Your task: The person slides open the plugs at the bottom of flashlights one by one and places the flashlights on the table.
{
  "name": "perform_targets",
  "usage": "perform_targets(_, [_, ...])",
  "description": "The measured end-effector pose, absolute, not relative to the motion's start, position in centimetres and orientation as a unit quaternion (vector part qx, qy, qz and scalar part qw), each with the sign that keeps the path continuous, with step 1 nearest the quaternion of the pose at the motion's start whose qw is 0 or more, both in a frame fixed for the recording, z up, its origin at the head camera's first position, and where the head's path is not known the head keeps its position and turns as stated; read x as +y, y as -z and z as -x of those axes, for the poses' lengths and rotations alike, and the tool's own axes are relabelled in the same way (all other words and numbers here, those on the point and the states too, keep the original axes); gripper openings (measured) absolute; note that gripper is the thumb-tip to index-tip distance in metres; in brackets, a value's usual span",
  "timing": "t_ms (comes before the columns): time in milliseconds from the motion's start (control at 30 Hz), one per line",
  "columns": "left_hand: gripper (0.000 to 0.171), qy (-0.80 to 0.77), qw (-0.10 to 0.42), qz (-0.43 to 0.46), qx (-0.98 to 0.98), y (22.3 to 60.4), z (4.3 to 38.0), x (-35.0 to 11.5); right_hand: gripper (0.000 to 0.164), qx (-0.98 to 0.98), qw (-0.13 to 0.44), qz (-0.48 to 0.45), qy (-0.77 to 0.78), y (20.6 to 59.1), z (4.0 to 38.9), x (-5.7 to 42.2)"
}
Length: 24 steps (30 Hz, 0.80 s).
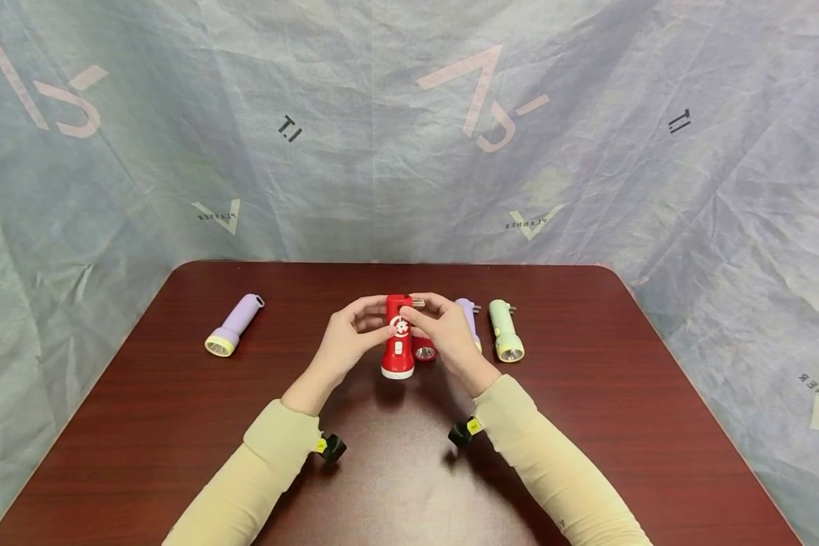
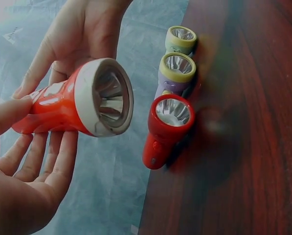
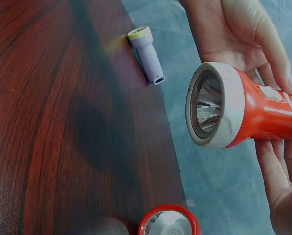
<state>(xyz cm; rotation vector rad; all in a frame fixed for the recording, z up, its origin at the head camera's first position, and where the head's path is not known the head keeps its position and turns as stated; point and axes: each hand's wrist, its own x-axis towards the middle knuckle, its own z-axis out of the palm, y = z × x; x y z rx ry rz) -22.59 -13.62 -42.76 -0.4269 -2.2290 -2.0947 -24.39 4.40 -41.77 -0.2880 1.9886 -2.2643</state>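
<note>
A red flashlight with a white lens rim is held upright above the table, lens end down. Its metal plug prongs stick out to the right at the top. My left hand grips it from the left, thumb on the front and fingers behind. From the right, my right hand pinches the upper body near the prongs, thumb on its front. In the left wrist view the lens faces outward. Partly hidden behind the right hand, a second red flashlight lies on the table.
A purple flashlight with a yellow rim lies at the left of the dark red wooden table. To the right lie another purple flashlight, partly covered by the right hand, and a pale green one. Grey cloth hangs behind.
</note>
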Motion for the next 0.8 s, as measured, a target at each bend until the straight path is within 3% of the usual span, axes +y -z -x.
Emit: perform_targets(800, [0.048, 0.736, 0.006, 0.072, -0.673, 41.6, 23.5, -13.9, 0.036, 0.659, 0.067, 0.109, 0.741, 43.8, 24.1, 4.3])
